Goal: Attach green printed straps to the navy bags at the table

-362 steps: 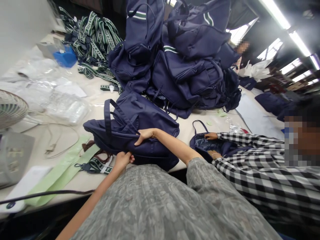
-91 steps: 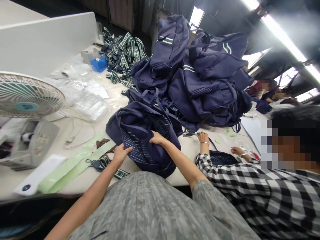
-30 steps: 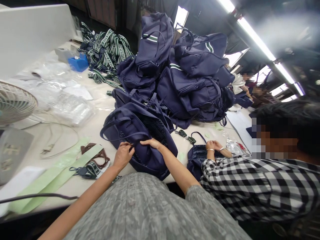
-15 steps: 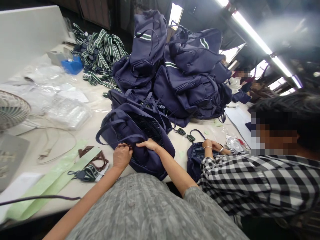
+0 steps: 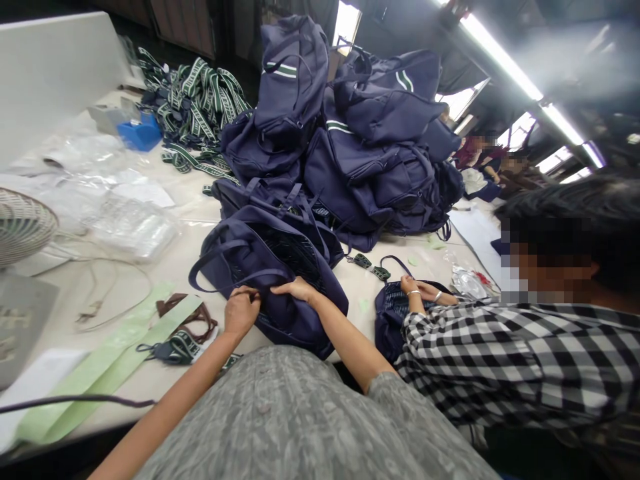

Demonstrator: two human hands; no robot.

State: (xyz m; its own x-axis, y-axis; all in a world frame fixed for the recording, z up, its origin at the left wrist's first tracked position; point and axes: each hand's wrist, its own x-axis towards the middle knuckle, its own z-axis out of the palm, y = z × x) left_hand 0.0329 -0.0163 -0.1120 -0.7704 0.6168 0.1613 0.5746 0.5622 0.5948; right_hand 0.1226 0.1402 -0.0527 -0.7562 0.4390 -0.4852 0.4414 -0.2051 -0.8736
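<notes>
A navy duffel bag [image 5: 313, 320] lies on the table against my body, its top unzipped and a patterned lining showing inside. At its near left edge my left hand [image 5: 241, 310] is closed, with the fingers pinching the bag's fabric by the opening. My right hand [image 5: 299, 291] grips the bag's side panel, thumb outside and the other fingers hidden behind the cloth. A loop of the bag's handle [image 5: 200, 270] stands out to the left, above my left hand.
Navy bags [image 5: 370, 133] are piled behind. Left of them are green-and-white straps [image 5: 195, 93], a blue bin [image 5: 140, 132], plastic bags [image 5: 135, 223] and a fan [image 5: 23, 227]. Pale green strips [image 5: 110, 363] lie near left. A co-worker in a checked shirt [image 5: 500, 360] handles another navy bag [image 5: 387, 317].
My left hand has shifted slightly left and down along the bag's edge. My right hand keeps its hold. The co-worker's hands have moved a little on their bag.
</notes>
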